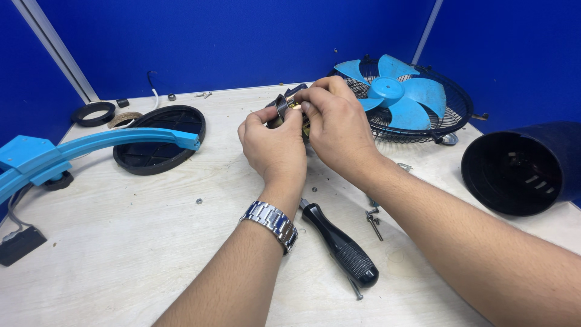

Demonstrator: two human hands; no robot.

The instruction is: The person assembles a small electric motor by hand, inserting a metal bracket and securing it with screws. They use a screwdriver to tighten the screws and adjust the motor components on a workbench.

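Observation:
My left hand and my right hand are closed together on a small metal motor part held above the table. A steel watch sits on my left wrist. The part is mostly hidden by my fingers; only a shiny curved metal edge and a dark bit show. Below my hands, a black-handled screwdriver lies on the table. Loose screws rest beside it.
A blue fan blade lies in a black wire guard at the back right. A dark round housing is at the right edge. A black round base plate and a blue fan stand arm lie at the left.

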